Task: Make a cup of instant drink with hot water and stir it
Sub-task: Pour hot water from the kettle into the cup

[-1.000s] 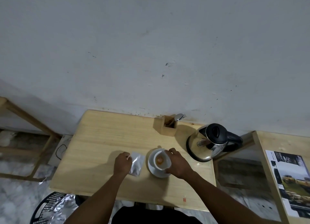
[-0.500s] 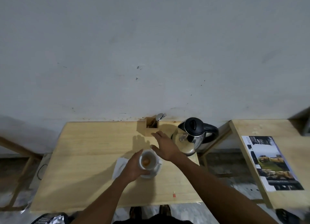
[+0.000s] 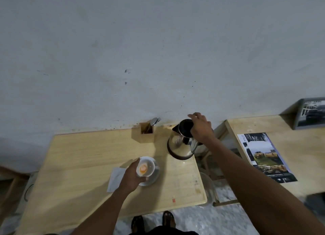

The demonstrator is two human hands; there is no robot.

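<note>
The right hand (image 3: 200,127) left the white ceramic cup (image 3: 145,168) and closed over the steel electric kettle's (image 3: 182,143) black handle; the left hand (image 3: 131,177) took the cup.

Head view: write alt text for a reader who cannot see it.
Seen from above, a person's right hand grips the handle of a steel kettle on a wooden table, while the left hand holds a white cup with orange powder, on a saucer. A white sachet lies left of the cup; a wooden cutlery holder stands by the wall.
</note>
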